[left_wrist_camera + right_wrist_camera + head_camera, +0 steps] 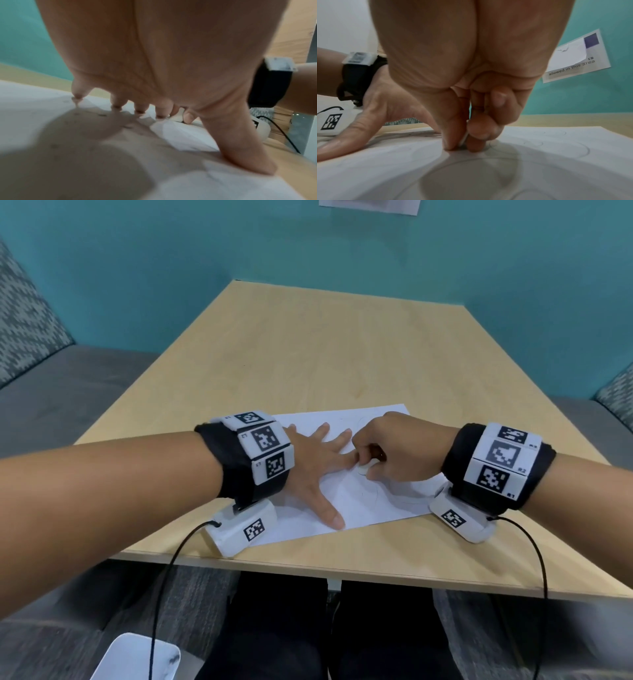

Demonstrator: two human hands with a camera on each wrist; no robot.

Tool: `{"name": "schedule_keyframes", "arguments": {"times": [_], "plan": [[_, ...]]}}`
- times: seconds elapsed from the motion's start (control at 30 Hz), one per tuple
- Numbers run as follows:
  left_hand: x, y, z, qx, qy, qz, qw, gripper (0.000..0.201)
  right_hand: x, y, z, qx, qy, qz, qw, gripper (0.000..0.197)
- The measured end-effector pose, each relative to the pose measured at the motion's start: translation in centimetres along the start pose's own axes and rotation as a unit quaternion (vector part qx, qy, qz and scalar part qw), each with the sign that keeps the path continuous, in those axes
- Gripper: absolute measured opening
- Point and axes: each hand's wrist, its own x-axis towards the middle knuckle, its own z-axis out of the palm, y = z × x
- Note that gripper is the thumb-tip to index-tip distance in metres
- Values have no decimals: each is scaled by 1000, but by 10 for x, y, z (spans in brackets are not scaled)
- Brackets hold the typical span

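Note:
A white sheet of paper (373, 505) with faint pencil circles lies near the front edge of the wooden table (342, 354). My left hand (318, 460) lies flat on the sheet with fingers spread, pressing it down. My right hand (373, 460) pinches a small white eraser (364, 468) between thumb and fingers, its lower edge touching the paper beside my left fingertips. In the right wrist view the eraser (464, 138) shows as a thin white edge between the curled fingers, over a drawn circle on the paper (539, 169). In the left wrist view the eraser (177, 116) sits just beyond my fingertips (160, 115).
A teal wall (342, 251) stands behind the table, with a printed notice (576, 56) stuck on it. Grey upholstered seats (51, 392) flank the table. Black cables (171, 577) hang from both wrist units over the front edge. A white object (137, 659) lies on the floor.

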Motion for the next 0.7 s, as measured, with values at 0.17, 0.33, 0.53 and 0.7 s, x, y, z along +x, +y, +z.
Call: {"name": "schedule_keyframes", "arguments": {"times": [0.17, 0.33, 0.53, 0.7], "plan": [[3, 1, 4, -21, 16, 25, 999, 85, -18, -30, 10, 17, -39, -62, 997, 6], [6, 1, 4, -11, 17, 20, 1000, 100, -16, -29, 2, -3, -39, -59, 998, 8], [0, 4, 2, -17, 10, 18, 1000, 98, -28, -49, 13, 48, -79, -84, 992, 12], [4, 1, 2, 15, 2, 11, 1000, 110, -12, -16, -5, -10, -25, -19, 999, 9]]}}
